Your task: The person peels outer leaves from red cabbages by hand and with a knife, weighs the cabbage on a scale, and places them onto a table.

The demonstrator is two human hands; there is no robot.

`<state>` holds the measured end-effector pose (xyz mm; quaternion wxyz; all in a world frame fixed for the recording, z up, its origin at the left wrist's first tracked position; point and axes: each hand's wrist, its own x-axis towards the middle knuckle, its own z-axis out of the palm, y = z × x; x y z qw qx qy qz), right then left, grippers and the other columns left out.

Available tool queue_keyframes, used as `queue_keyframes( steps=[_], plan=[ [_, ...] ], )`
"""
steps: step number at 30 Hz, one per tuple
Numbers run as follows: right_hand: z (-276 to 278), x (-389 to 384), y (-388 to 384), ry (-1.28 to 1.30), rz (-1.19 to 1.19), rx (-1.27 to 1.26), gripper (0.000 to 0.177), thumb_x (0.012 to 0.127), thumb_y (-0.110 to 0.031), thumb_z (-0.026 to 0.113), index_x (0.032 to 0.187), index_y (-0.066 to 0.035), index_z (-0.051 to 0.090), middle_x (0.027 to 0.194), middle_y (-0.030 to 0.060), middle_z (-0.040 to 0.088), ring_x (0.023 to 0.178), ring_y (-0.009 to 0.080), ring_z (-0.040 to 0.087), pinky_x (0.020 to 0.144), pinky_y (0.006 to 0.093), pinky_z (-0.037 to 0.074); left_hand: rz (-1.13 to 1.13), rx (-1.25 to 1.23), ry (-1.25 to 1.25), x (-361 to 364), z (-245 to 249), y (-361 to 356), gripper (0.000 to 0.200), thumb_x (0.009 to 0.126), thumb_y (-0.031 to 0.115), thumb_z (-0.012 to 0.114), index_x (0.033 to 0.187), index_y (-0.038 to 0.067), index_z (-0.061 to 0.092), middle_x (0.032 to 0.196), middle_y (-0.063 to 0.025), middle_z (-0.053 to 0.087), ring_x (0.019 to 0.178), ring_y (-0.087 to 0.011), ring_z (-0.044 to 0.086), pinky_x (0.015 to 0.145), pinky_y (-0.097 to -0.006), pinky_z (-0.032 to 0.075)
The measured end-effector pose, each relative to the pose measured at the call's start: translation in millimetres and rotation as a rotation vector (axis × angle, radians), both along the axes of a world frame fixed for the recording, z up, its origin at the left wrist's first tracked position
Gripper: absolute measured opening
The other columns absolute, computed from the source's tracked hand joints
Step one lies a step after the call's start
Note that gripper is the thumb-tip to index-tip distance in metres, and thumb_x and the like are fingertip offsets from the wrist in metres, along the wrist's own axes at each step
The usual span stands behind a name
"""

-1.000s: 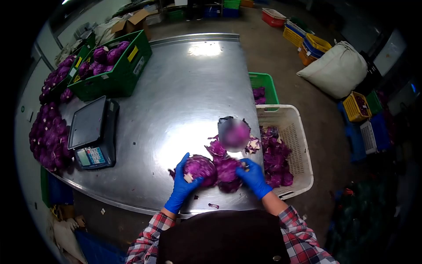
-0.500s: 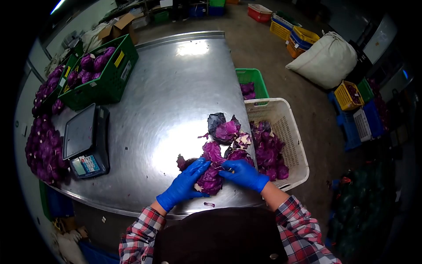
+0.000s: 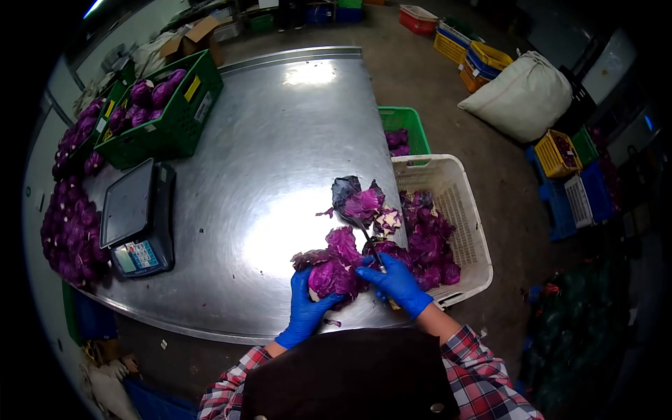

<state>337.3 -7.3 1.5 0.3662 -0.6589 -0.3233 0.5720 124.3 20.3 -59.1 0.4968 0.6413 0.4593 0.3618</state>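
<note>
A red cabbage sits near the front edge of the metal table, with loose outer leaves around it. My left hand, in a blue glove, is wrapped round its left side, thumb along the bottom. At the cabbage's right side, my right hand, also gloved, is closed on a knife whose dark blade points up and away. Beyond the hands lie trimmed purple leaves and a pale cut piece with purple edges.
A white crate of cabbage pieces stands against the table's right edge, a green crate behind it. On the metal table are a scale and a green crate of cabbages. Stacked cabbages line the left side.
My left hand has moved from the top of the cabbage to its left side. The knife now shows in my right hand, which has shifted slightly down and right.
</note>
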Motion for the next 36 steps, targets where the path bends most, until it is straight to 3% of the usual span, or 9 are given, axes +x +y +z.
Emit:
queue_keyframes(
  steps=[4, 11, 15, 18, 22, 25, 29, 32, 36],
  plan=[
    [-7.6, -8.8, 11.3, -0.109, 0.146, 0.124, 0.051, 0.078, -0.028, 0.073, 0.116, 0.001, 0.053, 0.108, 0.0105, 0.059, 0.101, 0.0188, 0.056, 0.087, 0.0301, 0.045, -0.105, 0.164, 0.108, 1.3, 2.3, 6.4, 0.094, 0.059, 0.03, 0.085, 0.135, 0.008, 0.034, 0.128, -0.0152, 0.037, 0.124, -0.0306, 0.036, 0.105, -0.0412, 0.032],
    [-53.7, 13.9, 12.6, -0.144, 0.228, 0.441, 0.035, 0.08, -0.023, 0.068, 0.107, -0.002, 0.06, 0.085, 0.0047, 0.061, 0.081, 0.0104, 0.056, 0.073, 0.0264, 0.048, -0.326, 0.053, 0.096, -13.0, -0.5, 27.6, 0.095, 0.055, 0.033, 0.087, 0.134, 0.01, 0.038, 0.134, -0.0175, 0.033, 0.13, -0.0333, 0.03, 0.108, -0.0432, 0.029],
    [-57.8, 27.8, 11.9, 0.073, 0.089, 0.131, 0.03, 0.081, -0.019, 0.066, 0.107, -0.003, 0.06, 0.08, 0.0029, 0.061, 0.071, 0.0099, 0.055, 0.068, 0.0256, 0.048, -0.506, 0.216, 0.082, -27.0, -3.8, 39.1, 0.101, 0.058, 0.029, 0.086, 0.14, 0.014, 0.03, 0.145, -0.0142, 0.023, 0.136, -0.0333, 0.019, 0.112, -0.0424, 0.021],
    [-41.1, 12.3, 9.4, 0.001, 0.052, 0.065, 0.027, 0.081, -0.017, 0.064, 0.105, -0.005, 0.061, 0.077, 0.0022, 0.061, 0.067, 0.0106, 0.054, 0.062, 0.0265, 0.047, -0.622, -0.443, -0.097, -39.8, 47.7, 43.0, 0.103, 0.063, 0.024, 0.084, 0.143, 0.013, 0.022, 0.146, -0.0138, 0.022, 0.135, -0.0282, 0.024, 0.106, -0.0402, 0.032],
    [-54.2, -6.9, 4.2, -0.217, 0.023, 0.43, 0.021, 0.081, -0.018, 0.06, 0.096, -0.004, 0.063, 0.075, 0.0064, 0.062, 0.065, 0.0129, 0.056, 0.062, 0.0284, 0.047, -0.149, -0.518, -0.188, -19.6, 24.8, 13.1, 0.091, 0.072, 0.021, 0.079, 0.142, 0.004, 0.022, 0.136, -0.0182, 0.036, 0.123, -0.0247, 0.042, 0.1, -0.0349, 0.038],
    [-53.9, 12.4, 11.7, -0.183, -0.117, 0.174, 0.022, 0.081, -0.017, 0.06, 0.099, -0.003, 0.063, 0.081, 0.0106, 0.065, 0.069, 0.0162, 0.059, 0.067, 0.0297, 0.048, -0.046, -0.598, -0.253, -25.5, 13.1, 7.8, 0.084, 0.077, 0.026, 0.074, 0.139, 0.0, 0.024, 0.132, -0.0168, 0.042, 0.119, -0.0231, 0.046, 0.102, -0.0344, 0.037],
    [-42.9, 28.6, 8.7, -0.892, -0.33, 0.659, 0.025, 0.079, -0.02, 0.069, 0.096, -0.004, 0.061, 0.081, 0.0097, 0.06, 0.071, 0.0208, 0.06, 0.066, 0.0322, 0.05, -0.075, -0.78, -0.361, -24.8, 23.6, 3.9, 0.08, 0.079, 0.027, 0.072, 0.138, 0.0, 0.026, 0.131, -0.0163, 0.043, 0.118, -0.0228, 0.046, 0.103, -0.0345, 0.036],
    [14.4, -2.1, -16.0, -0.506, 0.018, 0.316, 0.044, 0.073, -0.027, 0.077, 0.103, -0.003, 0.057, 0.09, 0.0081, 0.058, 0.08, 0.0165, 0.059, 0.071, 0.0294, 0.049, 0.006, -0.711, -0.353, -17.8, 23.7, -1.7, 0.076, 0.081, 0.029, 0.069, 0.138, 0.0, 0.027, 0.13, -0.016, 0.045, 0.119, -0.0232, 0.046, 0.103, -0.0345, 0.036],
    [-13.9, -28.0, -23.8, -0.406, 0.205, 0.392, 0.053, 0.072, -0.038, 0.077, 0.106, -0.003, 0.056, 0.09, 0.0087, 0.059, 0.079, 0.0168, 0.058, 0.07, 0.0292, 0.049, -0.103, -0.775, -0.339, -13.8, 26.4, 1.9, 0.069, 0.085, 0.03, 0.065, 0.135, 0.001, 0.03, 0.129, -0.0158, 0.045, 0.118, -0.0231, 0.046, 0.102, -0.0351, 0.037]
  ],
)
